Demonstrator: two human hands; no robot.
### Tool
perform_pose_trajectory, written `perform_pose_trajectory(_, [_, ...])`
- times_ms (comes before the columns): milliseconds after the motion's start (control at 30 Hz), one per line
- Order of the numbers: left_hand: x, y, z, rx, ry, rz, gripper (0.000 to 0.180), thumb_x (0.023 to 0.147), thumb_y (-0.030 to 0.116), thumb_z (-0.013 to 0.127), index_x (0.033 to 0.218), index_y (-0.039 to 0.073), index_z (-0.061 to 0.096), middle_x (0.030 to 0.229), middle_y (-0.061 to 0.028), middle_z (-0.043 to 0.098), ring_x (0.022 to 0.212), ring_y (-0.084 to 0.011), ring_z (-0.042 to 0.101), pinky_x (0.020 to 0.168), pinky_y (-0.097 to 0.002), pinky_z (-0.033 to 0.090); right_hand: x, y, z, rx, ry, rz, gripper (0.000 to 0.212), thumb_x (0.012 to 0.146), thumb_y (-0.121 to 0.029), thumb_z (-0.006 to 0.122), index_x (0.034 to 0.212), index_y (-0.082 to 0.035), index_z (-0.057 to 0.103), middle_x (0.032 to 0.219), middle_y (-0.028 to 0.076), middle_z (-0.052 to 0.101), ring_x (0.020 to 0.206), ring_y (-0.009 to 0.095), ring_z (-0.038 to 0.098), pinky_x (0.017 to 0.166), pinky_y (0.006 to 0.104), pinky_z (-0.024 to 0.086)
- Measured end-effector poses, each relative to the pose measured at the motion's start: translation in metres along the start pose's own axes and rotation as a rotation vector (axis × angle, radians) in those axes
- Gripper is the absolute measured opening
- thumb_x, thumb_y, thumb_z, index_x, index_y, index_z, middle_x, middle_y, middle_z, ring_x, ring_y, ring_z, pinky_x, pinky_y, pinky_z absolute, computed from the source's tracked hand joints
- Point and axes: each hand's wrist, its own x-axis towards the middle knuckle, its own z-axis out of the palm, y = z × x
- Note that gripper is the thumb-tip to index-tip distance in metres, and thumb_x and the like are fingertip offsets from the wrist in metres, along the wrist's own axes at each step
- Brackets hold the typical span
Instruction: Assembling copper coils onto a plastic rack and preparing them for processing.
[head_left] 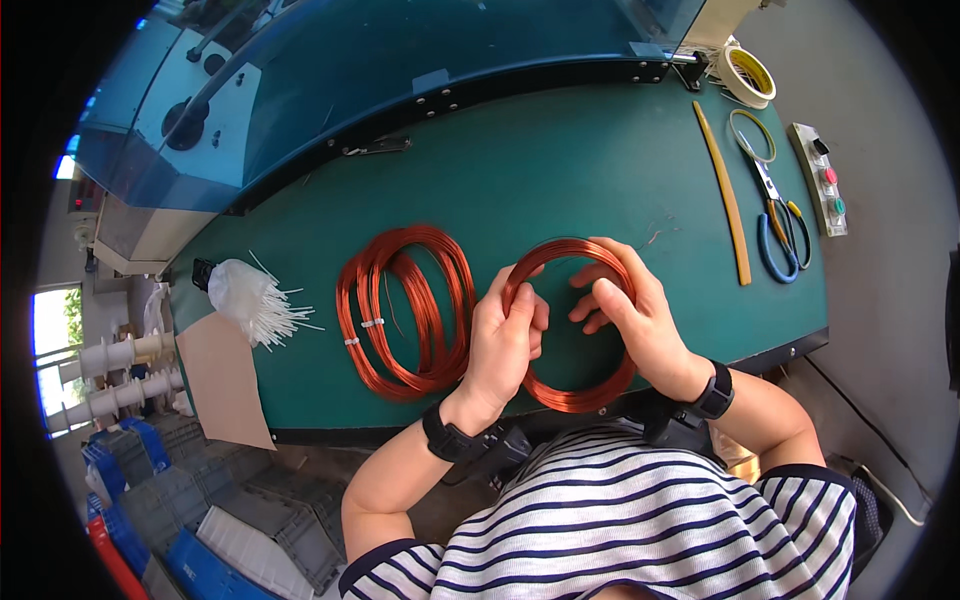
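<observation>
Green benchtop (560,180) under everything, and right by its front edge there's a copper-coloured wire coil (575,402), with the left hand (505,340) wrapped round its left side and the right hand (645,325) curled round its right. I can't spot a tie on it, so if either grip slackened I reckon the loops could spring out of line, maybe even snag the tied coils (462,300) just beside it. Further out: white strips (275,310) far left, scissors (768,185) over right.

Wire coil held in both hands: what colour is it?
The wire coil is coppery reddish-orange, seen best in the head view.
</observation>
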Motion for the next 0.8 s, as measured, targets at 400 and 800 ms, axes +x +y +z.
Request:
perform_pose_trajectory(400, [-0.003,-0.004,0.0,-0.016,0.071,0.152,0.042,0.094,0.016,0.048,0.13,-0.001,0.036,0.077,0.0016,0.044,0.067,-0.0052,0.044,0.058,-0.019,0.04,0.016,0.004,0.031,0.035,0.022,-0.014,0.042,0.091,-0.017,0.056,0.125,0.001,0.039,0.091,0.006,0.058,0.077,0.01,0.056,0.067,0.0244,0.048])
perform_pose_trajectory(800, [-0.007,-0.016,0.005,0.465,0.292,0.557,0.056,0.091,0.025,0.053,0.135,0.0,0.03,0.118,-0.0152,0.046,0.097,-0.0196,0.049,0.079,-0.0308,0.043,0.022,0.002,0.016,-0.152,0.112,-0.011,0.037,0.084,-0.011,0.06,0.116,0.003,0.049,0.083,0.004,0.058,0.07,0.008,0.053,0.062,0.0233,0.045])
